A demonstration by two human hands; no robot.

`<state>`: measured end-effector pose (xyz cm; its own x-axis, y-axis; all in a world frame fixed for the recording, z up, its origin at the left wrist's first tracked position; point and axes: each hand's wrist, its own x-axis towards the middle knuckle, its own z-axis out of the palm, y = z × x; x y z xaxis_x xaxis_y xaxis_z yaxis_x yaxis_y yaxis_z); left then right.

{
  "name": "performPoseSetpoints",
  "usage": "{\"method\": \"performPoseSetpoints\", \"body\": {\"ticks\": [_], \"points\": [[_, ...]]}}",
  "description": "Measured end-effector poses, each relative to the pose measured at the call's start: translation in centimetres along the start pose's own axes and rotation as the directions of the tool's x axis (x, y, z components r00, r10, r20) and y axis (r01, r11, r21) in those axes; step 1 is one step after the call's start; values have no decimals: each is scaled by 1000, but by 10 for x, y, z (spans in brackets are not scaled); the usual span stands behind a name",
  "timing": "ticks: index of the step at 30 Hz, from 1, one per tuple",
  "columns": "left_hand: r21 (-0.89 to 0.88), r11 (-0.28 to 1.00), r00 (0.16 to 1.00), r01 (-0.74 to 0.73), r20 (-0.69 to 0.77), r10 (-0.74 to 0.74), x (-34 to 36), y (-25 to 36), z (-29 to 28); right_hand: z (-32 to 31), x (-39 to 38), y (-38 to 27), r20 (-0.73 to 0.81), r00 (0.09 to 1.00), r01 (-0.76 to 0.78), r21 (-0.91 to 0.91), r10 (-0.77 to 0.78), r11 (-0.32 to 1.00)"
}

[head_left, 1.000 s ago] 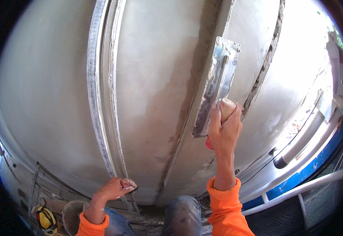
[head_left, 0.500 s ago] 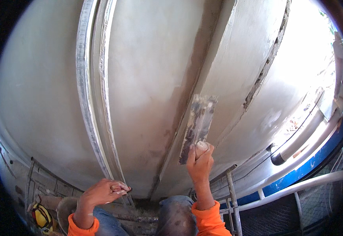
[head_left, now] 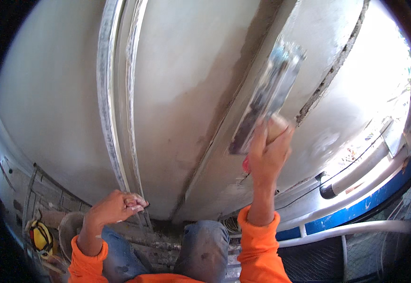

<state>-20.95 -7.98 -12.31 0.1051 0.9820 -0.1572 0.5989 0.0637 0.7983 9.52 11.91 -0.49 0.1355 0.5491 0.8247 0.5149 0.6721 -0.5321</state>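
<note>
My right hand (head_left: 269, 146) is wrapped round the handle of a plastering trowel (head_left: 274, 85). Its long flat metal blade, smeared with grey plaster, lies along the raised band of the wall (head_left: 243, 115); whether it touches all along is hidden. A small pink-red thing shows beside that hand, too blurred to name. At lower left, my left hand (head_left: 120, 206) is closed, its fingers curled and dusted with plaster. Whatever it may hold is hidden. It is beside the lower end of two long pale metal-looking strips (head_left: 105, 85) running up the wall.
A rough, broken groove (head_left: 330, 80) runs down the wall at right. Beyond it are a pipe (head_left: 328, 188), a thin cable, a white rail (head_left: 347, 232) and a blue band (head_left: 356, 210). A bucket (head_left: 68, 226), a yellow-and-black thing (head_left: 41, 236) and metal scaffold bars (head_left: 57, 184) stand lower left.
My right hand has swept the trowel up and to the right along the wall. My left hand stays closed by the strips, and the whole view has shifted slightly.
</note>
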Motion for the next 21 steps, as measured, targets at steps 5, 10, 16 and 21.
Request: {"method": "performPoseSetpoints", "body": {"ticks": [5,10,16,21], "points": [[119,992,998,42,-58,-35,-10,7,-5,5,-8,-2,70,996,-48,-128,58,991],[197,979,996,-45,-73,60,-20,-7,-5,15,-113,56,174,953,-222,-148,247,964],[89,995,993,-52,-104,61,-26,-27,-1,16,-222,145,234,907,-307,-202,350,930],[15,999,992,-48,-114,49,-27,-25,0,-8,-252,161,255,926,-197,-299,277,934]]}}
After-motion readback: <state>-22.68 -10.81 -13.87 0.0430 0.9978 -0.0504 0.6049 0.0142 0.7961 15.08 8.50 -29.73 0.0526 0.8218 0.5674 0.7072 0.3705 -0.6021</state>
